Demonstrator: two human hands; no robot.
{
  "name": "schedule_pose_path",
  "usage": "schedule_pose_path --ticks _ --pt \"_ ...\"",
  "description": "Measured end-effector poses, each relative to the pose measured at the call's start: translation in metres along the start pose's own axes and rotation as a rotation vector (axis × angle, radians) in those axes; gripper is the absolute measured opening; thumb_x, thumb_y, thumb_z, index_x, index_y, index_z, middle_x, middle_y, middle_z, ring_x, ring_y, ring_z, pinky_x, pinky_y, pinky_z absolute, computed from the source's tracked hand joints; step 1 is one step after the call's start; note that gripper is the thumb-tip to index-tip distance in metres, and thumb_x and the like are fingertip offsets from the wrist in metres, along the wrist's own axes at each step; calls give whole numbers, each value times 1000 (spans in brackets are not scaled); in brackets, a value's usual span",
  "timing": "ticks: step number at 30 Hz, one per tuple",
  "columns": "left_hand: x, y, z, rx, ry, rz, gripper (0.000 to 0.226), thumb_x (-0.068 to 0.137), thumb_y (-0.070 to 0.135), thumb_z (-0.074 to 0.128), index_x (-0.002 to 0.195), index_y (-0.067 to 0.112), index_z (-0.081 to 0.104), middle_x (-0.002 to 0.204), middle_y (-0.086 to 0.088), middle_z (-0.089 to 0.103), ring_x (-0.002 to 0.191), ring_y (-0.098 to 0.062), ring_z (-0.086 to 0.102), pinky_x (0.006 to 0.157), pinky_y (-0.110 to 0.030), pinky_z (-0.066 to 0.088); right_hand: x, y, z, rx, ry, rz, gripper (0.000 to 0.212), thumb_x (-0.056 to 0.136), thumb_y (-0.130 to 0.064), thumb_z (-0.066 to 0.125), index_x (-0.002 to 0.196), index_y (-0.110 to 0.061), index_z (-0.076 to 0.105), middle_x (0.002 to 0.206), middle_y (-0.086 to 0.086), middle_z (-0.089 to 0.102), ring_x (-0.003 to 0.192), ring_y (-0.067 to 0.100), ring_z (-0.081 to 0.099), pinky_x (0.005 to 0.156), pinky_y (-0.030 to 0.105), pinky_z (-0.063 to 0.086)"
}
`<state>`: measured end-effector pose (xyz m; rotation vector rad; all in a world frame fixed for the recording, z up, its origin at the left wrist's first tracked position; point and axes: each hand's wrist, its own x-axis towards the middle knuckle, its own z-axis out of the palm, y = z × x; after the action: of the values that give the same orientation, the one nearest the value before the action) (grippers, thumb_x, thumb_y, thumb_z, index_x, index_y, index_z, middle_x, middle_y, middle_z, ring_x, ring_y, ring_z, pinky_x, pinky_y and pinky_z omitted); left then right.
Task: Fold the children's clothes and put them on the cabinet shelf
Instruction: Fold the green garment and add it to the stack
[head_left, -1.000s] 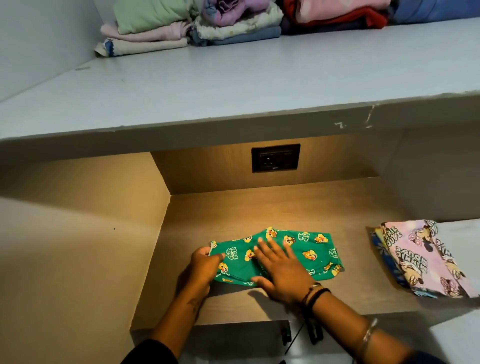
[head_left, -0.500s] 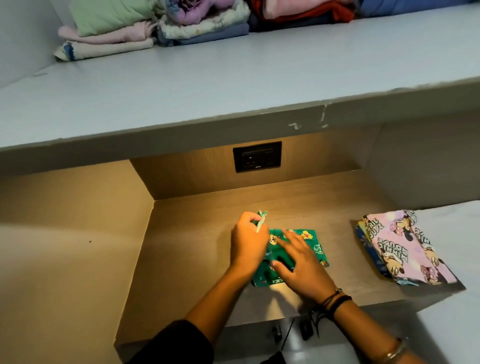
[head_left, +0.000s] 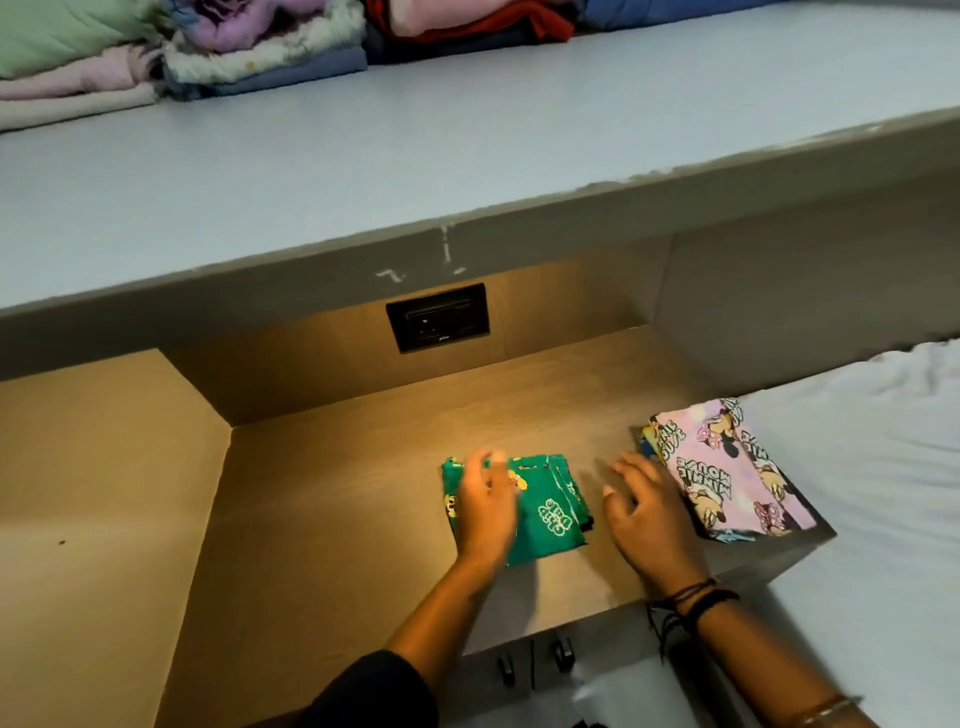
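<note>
Fabric looks thin, light and floppy. Green folded garment (head_left: 548, 512) sits mid wooden shelf (head_left: 337, 493), left hand (head_left: 485, 512) flat on it, right hand (head_left: 649, 514) loose beside, holding nothing. I'd scoop under both edges.

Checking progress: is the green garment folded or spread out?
Folded: the green garment lies as a compact layered square under the left hand.
</note>
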<state>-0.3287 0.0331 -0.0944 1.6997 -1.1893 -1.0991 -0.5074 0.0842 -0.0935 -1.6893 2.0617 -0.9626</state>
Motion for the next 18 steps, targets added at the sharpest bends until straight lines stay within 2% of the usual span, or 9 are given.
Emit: schedule_pose_path --ticks 2,4,5,7,9,10,12,14,18 --pt "10 -11 -30 31 187 -45 25 100 36 47 121 23 53 83 7 66 61 4 67 43 -16 48 2 -12 11 -184 -191 -203 55 95 -41 46 146 -19 40 158 0 29 147 22 23 118 42 20" --pt "15 -24 -54 203 237 -137 37 94 41 57 124 21 49 105 2 68 78 -7 71 63 -29 59 5 -22 28 -342 -362 -368 70 93 -62 26 153 -27 18 163 -5 4 150 17 3 122 44 4" --pt "16 -29 -60 292 215 -200 45 90 43 61 126 19 47 114 -1 65 88 -15 69 71 -32 58 5 -25 38 -400 -426 -415 75 91 -67 20 154 -28 12 164 -4 -1 151 18 -2 122 45 -2" --pt "15 -35 -60 284 127 -310 46 88 40 66 123 15 48 113 -4 63 80 -14 65 60 -24 51 3 -27 54 -497 -531 -425 80 90 -71 16 155 -27 5 164 -2 -4 151 21 -8 121 47 -8" --pt "16 -34 -51 76 63 -368 31 89 30 68 106 8 56 100 -7 72 61 -11 67 43 -19 48 1 -23 63 -543 -563 -380 82 89 -72 13 156 -26 1 165 -1 -5 151 22 -10 121 49 -8" --pt "17 -33 -48 -23 39 -396 23 87 25 69 96 5 62 91 -10 75 57 -14 71 42 -21 51 1 -22 64 -548 -550 -368 82 88 -73 11 156 -26 2 165 -1 -5 151 22 -10 121 50 -8" --pt "18 -33 -44 -137 5 -434 16 81 22 72 80 6 68 79 -13 77 61 -24 74 58 -37 62 3 -24 61 -546 -539 -386 84 87 -74 9 156 -26 4 164 -1 -4 151 22 -9 120 49 -11" --pt "19 -35 -44 -125 -2 -436 22 69 27 74 74 6 70 74 -11 77 68 -29 75 73 -48 62 6 -29 57 -525 -536 -455 85 87 -74 9 156 -25 5 164 -1 -5 151 21 -9 119 46 -14" --pt "18 -32 -52 -81 41 -409 28 59 35 68 67 9 69 64 -4 75 64 -27 74 71 -45 63 2 -45 58 -522 -672 -610 88 88 -76 16 156 -21 6 165 1 -2 151 19 -10 118 43 -14"
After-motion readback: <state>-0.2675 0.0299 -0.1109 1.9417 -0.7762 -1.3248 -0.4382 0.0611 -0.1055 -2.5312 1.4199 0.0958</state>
